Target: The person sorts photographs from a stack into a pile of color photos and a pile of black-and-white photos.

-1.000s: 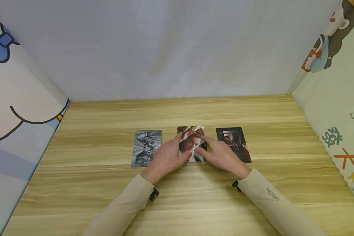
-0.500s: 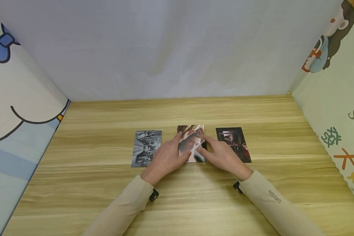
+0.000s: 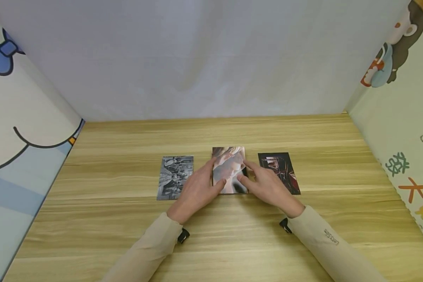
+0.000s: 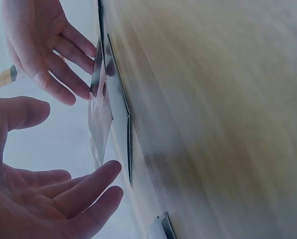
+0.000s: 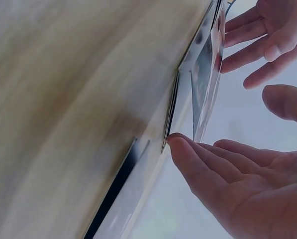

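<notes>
Left photo point(image 3: 173, 178), right photo point(image 3: 286, 175) laid out; middle pile point(image 3: 230, 168) not yet flat, left hand point(image 3: 196, 188) and right hand point(image 3: 269, 185) flanking, fingers point(image 4: 91, 191) relaxed.

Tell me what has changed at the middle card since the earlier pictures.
The middle card's far edge has shifted slightly up the head view, and pale glare covers more of its picture; I can't tell whether it slid or rose. The left grip and right grip have parted slightly. Nothing was visibly taken hold of or let go. The left card and right card stayed put.
</notes>
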### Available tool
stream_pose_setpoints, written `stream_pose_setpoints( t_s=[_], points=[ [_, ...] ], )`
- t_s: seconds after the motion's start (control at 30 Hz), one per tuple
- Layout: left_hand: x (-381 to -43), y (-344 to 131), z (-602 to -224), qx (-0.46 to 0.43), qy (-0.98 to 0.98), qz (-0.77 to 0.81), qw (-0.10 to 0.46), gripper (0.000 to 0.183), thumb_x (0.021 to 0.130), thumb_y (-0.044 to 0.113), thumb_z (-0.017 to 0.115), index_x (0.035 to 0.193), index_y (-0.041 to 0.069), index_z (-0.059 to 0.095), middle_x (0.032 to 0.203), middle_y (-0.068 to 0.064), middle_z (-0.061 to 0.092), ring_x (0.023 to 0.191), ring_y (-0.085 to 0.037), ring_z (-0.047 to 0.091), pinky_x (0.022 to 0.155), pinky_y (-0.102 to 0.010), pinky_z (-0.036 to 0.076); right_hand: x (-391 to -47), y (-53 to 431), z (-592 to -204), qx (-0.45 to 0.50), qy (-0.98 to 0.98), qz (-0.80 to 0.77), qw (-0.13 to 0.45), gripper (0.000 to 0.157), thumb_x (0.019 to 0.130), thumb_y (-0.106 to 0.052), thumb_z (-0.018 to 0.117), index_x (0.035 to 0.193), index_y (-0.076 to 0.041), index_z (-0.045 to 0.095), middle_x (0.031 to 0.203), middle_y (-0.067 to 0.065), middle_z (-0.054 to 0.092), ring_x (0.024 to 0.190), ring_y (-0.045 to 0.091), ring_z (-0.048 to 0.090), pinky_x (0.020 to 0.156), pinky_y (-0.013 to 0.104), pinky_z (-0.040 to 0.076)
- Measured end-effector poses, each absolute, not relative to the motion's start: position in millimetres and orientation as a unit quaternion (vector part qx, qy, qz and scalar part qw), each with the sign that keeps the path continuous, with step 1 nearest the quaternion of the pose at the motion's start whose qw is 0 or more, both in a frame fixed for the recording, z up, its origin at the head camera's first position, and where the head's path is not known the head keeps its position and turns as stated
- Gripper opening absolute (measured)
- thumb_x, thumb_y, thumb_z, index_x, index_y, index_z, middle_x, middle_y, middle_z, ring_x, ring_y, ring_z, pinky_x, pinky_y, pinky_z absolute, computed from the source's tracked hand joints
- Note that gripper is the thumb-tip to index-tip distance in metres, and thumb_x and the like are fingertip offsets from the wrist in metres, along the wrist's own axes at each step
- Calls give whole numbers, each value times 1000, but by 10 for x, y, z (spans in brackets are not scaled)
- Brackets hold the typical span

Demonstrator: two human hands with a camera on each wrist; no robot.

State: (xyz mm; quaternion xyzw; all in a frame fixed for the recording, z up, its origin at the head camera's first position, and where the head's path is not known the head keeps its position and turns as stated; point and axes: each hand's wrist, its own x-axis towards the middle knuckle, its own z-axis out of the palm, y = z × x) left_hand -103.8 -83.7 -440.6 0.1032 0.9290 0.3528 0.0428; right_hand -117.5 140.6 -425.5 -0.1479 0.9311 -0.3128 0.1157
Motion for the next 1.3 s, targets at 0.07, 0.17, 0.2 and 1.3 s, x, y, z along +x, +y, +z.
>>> stream_pose_setpoints(
  t_s=[0.07, 0.17, 0.2, 1.3],
  points=[
    [-1029, -842, -4396, 104, 927, 359, 39, 74, 98, 34, 70, 157, 2, 40, 96, -8, 67, 71, -18, 58, 62, -37, 51, -1168, 1412, -4253, -147, 929, -320, 116, 67, 105, -42, 58, 157, -4, 42, 135, 24, 65, 116, 38, 68, 94, 57, 56],
    [-1018, -849, -4391, 101, 924, 366, 38, 74, 98, 34, 70, 158, 3, 39, 96, -6, 67, 69, -16, 58, 59, -34, 49, -1155, 1416, -4241, -148, 925, -330, 113, 66, 105, -41, 58, 157, -4, 42, 137, 23, 64, 116, 36, 69, 92, 55, 57],
    [-1014, -851, -4389, 98, 923, 369, 39, 74, 98, 34, 70, 158, 3, 39, 99, -7, 69, 73, -17, 61, 61, -36, 51, -1151, 1415, -4234, -148, 924, -334, 112, 66, 104, -41, 58, 157, -5, 43, 140, 21, 62, 116, 35, 69, 92, 54, 58],
    [-881, -895, -4289, 91, 872, 478, -48, 63, 89, 2, 76, 149, 7, 54, 126, -18, 69, 91, -27, 76, 73, -38, 64, -1033, 1492, -4019, -148, 909, -385, 52, 56, 100, -19, 67, 152, -5, 50, 114, 16, 76, 99, 26, 76, 75, 43, 62]
  ],
)
